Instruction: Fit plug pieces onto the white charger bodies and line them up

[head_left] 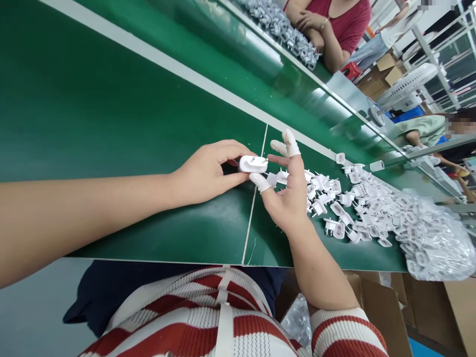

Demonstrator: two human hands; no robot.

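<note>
My left hand is closed on a white two-pin plug charger, pinched between thumb and fingers above the green table. The charger lies sideways, its pins turned up and to the right. My right hand is open beside it, fingers spread, with white finger cots on the thumb and two fingers. Its thumb tip is at the charger's lower right edge; whether it touches I cannot tell. Behind and right of that hand lie many loose white plug pieces in a spread-out heap.
A clear plastic bag of white pieces lies at the table's right end. A glossy ledge and clear panel run along the far side. Beyond it, a person in red sits by another heap. Cardboard boxes stand below right.
</note>
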